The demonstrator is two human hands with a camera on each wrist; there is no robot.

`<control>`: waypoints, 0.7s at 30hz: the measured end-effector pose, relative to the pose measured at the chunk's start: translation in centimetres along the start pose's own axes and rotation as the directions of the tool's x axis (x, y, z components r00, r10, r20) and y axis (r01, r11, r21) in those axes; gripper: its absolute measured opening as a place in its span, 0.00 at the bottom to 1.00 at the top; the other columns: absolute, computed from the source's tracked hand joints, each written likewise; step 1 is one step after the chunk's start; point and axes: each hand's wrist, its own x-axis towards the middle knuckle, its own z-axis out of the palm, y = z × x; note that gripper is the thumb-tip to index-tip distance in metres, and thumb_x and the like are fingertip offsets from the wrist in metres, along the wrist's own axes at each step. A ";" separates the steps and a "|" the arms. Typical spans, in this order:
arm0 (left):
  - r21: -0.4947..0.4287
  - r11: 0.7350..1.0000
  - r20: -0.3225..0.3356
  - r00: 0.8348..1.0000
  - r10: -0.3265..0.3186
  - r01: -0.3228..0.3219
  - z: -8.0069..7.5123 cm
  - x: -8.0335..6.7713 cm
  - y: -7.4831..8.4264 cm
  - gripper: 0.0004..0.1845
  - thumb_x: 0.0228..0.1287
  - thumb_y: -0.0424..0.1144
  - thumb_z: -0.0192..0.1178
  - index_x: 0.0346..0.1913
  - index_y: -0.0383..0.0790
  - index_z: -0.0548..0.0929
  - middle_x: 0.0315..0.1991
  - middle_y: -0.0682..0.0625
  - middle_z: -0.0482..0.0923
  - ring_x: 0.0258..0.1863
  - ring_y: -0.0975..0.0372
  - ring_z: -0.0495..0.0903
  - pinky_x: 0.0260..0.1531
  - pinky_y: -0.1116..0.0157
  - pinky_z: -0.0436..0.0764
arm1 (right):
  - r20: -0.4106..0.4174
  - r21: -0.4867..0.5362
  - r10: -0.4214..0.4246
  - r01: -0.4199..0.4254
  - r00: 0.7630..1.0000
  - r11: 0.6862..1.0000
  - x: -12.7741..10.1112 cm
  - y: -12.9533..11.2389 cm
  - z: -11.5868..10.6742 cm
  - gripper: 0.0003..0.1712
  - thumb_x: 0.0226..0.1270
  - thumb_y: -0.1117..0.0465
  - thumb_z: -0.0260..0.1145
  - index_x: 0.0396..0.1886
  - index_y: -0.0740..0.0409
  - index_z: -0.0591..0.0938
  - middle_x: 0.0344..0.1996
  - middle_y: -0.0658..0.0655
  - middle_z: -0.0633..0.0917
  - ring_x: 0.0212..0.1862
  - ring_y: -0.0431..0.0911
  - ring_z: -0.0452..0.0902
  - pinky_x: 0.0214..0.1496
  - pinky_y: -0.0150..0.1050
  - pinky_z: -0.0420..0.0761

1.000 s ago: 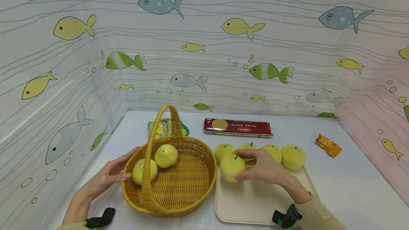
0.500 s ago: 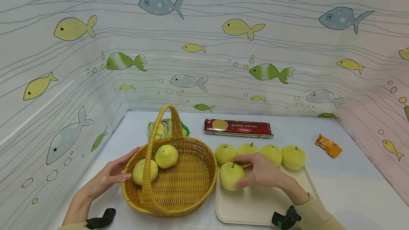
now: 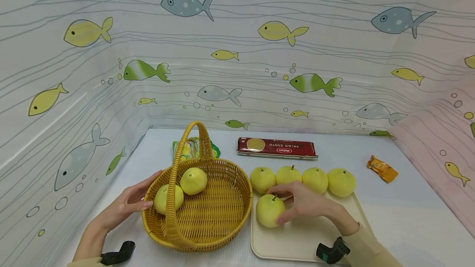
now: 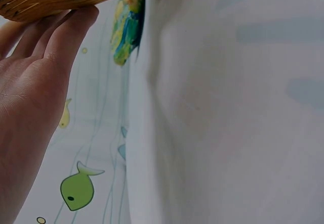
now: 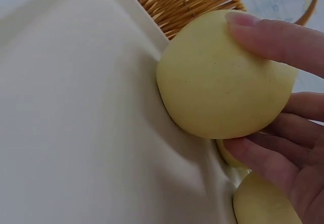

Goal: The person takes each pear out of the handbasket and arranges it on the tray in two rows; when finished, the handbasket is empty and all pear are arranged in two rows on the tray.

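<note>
My right hand (image 3: 306, 200) holds a yellow apple (image 3: 269, 211) between thumb and fingers at the left side of a cream tray (image 3: 293, 246). Close up in the right wrist view, the apple (image 5: 223, 77) is low by the tray's floor; whether it touches cannot be told. Behind it stands a row of several yellow apples (image 3: 341, 182). My left hand (image 3: 128, 201) rests against the left side of a wicker basket (image 3: 219, 213), its fingers fairly straight in the left wrist view. Two yellow apples (image 3: 193, 181) lie in the basket's left part, one partly behind the tall handle.
Behind the tray lies a dark red pasta packet (image 3: 276, 148). A green and yellow packet (image 3: 190, 148) is partly hidden behind the basket handle. A small orange wrapper (image 3: 382, 169) lies at the right. Fish-patterned walls (image 3: 237, 73) enclose the table's back and sides.
My right hand has moved slightly toward me with the apple, bringing it lower in the tray and away from the back row. My left hand and the basket have stayed in place.
</note>
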 end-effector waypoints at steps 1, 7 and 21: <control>0.001 1.000 0.000 1.000 0.001 -0.001 0.0 0.0 0.0 0.39 0.68 0.24 0.49 0.80 0.35 0.49 0.81 0.44 0.47 0.75 0.76 0.54 0.64 0.80 0.61 | 0.009 0.000 0.000 0.000 1.000 1.000 0.0 0.1 -0.1 0.41 0.49 0.46 0.81 0.63 0.53 0.80 0.59 0.45 0.83 0.59 0.41 0.80 0.58 0.36 0.80; 0.006 1.000 -0.006 1.000 -0.015 0.015 0.0 0.0 -0.1 0.39 0.68 0.24 0.49 0.80 0.35 0.49 0.81 0.44 0.46 0.75 0.77 0.53 0.64 0.80 0.60 | 0.036 -0.008 -0.018 0.018 0.999 1.000 0.0 0.2 -0.3 0.43 0.51 0.46 0.80 0.66 0.57 0.78 0.62 0.51 0.82 0.60 0.44 0.80 0.58 0.36 0.80; -0.002 1.000 -0.003 1.000 -0.016 0.016 0.0 0.0 -0.1 0.39 0.68 0.24 0.49 0.80 0.35 0.48 0.81 0.46 0.46 0.74 0.78 0.53 0.64 0.80 0.60 | 0.050 0.037 -0.021 0.019 0.999 0.999 -0.2 0.0 -0.3 0.42 0.52 0.47 0.80 0.66 0.53 0.78 0.61 0.49 0.82 0.58 0.39 0.80 0.54 0.34 0.82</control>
